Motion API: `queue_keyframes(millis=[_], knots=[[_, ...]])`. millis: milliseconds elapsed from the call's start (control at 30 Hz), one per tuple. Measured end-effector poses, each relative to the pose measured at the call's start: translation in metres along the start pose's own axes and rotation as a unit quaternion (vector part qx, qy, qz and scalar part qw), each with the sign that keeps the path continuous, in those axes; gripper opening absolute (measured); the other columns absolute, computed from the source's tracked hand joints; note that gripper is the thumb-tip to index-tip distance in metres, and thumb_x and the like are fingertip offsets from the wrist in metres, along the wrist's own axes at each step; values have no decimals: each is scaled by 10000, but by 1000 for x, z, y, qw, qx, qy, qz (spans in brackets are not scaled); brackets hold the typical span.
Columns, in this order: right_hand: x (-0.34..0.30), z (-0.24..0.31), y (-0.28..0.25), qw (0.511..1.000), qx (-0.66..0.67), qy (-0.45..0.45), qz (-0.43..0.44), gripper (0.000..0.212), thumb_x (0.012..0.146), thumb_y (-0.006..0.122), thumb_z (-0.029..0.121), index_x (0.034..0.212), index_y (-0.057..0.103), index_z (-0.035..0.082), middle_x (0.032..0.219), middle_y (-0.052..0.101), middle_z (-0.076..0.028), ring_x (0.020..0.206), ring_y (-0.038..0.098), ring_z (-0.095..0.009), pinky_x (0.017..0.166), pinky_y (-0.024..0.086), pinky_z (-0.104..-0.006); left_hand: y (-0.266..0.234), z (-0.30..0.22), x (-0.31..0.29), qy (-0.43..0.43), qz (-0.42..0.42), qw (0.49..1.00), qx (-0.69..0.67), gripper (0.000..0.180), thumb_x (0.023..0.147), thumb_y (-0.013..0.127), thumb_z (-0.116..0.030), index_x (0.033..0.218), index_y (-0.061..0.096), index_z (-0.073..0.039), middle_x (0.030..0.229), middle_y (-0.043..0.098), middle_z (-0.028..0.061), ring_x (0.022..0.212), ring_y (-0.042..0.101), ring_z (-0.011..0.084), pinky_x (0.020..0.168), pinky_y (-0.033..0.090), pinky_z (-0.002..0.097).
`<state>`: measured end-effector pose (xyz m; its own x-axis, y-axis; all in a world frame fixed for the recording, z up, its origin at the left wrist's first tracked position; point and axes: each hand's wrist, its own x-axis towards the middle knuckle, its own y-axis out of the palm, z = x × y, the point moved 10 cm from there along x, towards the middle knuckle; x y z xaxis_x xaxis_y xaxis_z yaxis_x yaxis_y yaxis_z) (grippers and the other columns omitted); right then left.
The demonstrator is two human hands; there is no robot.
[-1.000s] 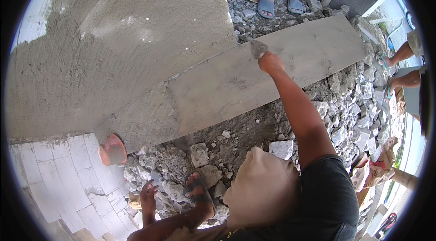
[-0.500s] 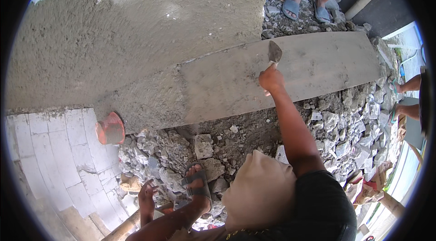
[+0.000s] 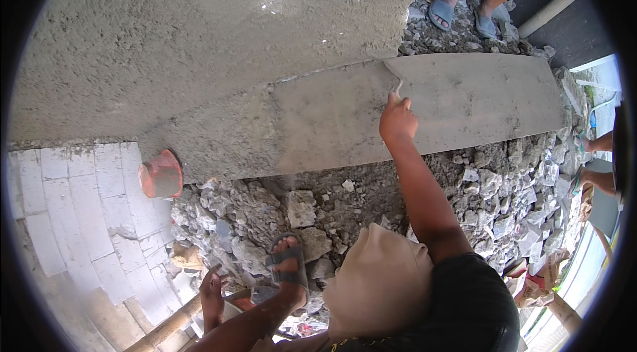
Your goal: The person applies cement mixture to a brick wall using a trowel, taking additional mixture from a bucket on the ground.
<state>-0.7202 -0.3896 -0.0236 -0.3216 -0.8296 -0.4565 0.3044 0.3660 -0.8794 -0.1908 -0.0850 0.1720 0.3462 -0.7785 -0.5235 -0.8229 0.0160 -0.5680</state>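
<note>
My right hand (image 3: 398, 120) is closed around the handle of a trowel (image 3: 397, 76), its arm stretched out over a long grey cement surface (image 3: 478, 90). The blade is tilted and seen nearly edge-on, near the far edge of that surface; whether it touches the cement is hard to tell. The right part is smooth with a few dark pits, while the left part (image 3: 225, 133) is rough. At the lower left, my left hand (image 3: 212, 292) hangs beside my leg above the rubble, fingers apart and loosely bent, with nothing visible in it.
A red, cement-smeared bucket (image 3: 160, 175) stands at the left end of the cement. Broken rubble (image 3: 491, 186) lies along the near side, under my sandalled foot (image 3: 286, 260). A rough plastered wall (image 3: 199, 40) rises behind. One person's sandalled feet (image 3: 441, 12) stand at the far right; another person's legs (image 3: 597, 183) show at the right.
The trowel blade has turned from facing me broadly to nearly edge-on, and my right wrist has rotated with it. My left hand stays low beside my leg. The view has shifted slightly.
</note>
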Motion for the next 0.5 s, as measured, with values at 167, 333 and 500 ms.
queue_keyframes(millis=[167,333,500], knots=[[6,57,27,999,37,-39,-6,628,895,516,135,1430,238,-39,1207,435,-245,883,633,-257,703,553,-330,5,-5,3,2,17,1000,8,517,980,466,-397,1275,512,25,1192,578,155,975,633,238,857,499,355],[-13,139,90,981,15,-171,86,665,859,522,109,1450,231,20,1318,373,-293,1046,578,-400,791,550,-405,8,-8,8,16,21,999,-17,521,978,473,-394,1282,503,27,1240,568,146,990,629,240,855,495,358],[-57,169,75,942,94,-256,194,702,859,527,142,1465,190,30,1371,346,-284,1101,542,-438,816,534,-462,5,-13,6,22,24,999,2,556,970,475,-425,1289,495,30,1246,565,148,993,629,243,854,496,363]])
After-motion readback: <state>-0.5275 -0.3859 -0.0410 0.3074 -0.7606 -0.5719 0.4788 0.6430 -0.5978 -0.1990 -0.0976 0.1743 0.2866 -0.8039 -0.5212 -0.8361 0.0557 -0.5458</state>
